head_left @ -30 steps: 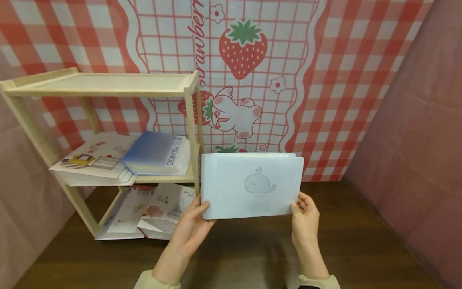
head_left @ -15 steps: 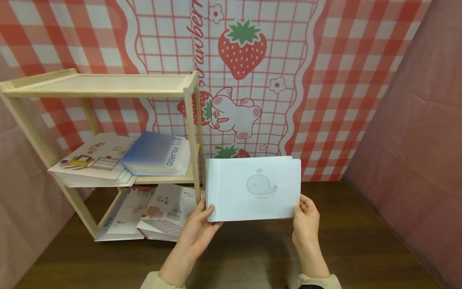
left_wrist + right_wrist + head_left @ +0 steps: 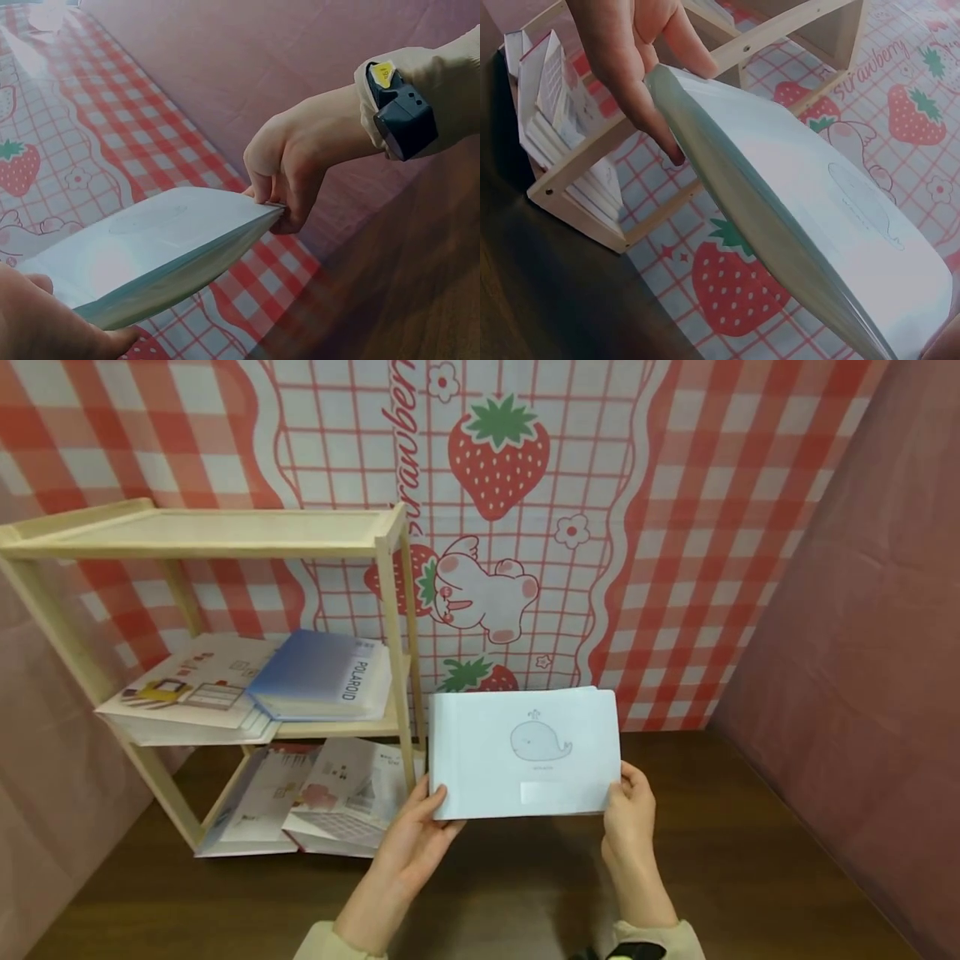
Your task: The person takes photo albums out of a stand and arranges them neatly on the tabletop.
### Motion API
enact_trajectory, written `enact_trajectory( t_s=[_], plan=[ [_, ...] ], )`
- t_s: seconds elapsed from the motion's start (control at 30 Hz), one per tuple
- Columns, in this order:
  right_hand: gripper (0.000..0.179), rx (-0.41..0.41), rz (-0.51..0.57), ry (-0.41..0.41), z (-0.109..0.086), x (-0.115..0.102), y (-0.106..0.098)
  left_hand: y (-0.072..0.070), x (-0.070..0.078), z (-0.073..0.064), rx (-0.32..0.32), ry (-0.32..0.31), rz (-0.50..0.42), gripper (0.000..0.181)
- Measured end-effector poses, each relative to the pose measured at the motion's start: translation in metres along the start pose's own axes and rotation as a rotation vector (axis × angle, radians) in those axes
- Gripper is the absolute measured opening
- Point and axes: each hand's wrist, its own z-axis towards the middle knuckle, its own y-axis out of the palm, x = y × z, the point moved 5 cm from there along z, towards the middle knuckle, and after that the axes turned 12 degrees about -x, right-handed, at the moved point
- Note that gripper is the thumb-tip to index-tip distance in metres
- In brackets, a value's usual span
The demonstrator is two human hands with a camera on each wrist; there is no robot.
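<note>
A pale blue photo album [image 3: 480,752] with a small whale drawing on its cover is held up in front of me, above the dark table. My left hand [image 3: 416,839] grips its lower left corner, thumb on the cover and fingers behind. At the lower right edge, my right hand [image 3: 630,814] pinches it between thumb and curled fingers. The album [image 3: 165,232] looks closed in the left wrist view, its page edges bulging between the covers. Seen from the right wrist, the album [image 3: 810,180] has its thick side of pages showing. Its back is hidden.
A wooden shelf rack [image 3: 395,635] stands to the left. Its middle tier carries a blue POLAROID album [image 3: 315,668] and an illustrated one [image 3: 202,681]. Below lie more albums [image 3: 348,789]. A strawberry-patterned cloth [image 3: 555,585] hangs behind the dark wooden table [image 3: 712,860].
The album has dropped slightly and looks a little smaller. My left hand has shifted a bit to the right with it. A bright glare patch now shows beneath the whale.
</note>
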Motion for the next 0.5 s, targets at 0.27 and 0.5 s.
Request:
enact_trajectory(
  t_s=[0.27,0.5],
  plan=[
    [0.037,-0.025,0.040,-0.020,0.017,0.030,-0.005,-0.003,-0.002,-0.002,0.022,0.000,-0.006,0.042],
    [0.035,0.007,0.053,-0.027,0.071,0.103,-0.027,-0.004,-0.002,-0.001,0.035,0.008,-0.008,0.038]
  ],
)
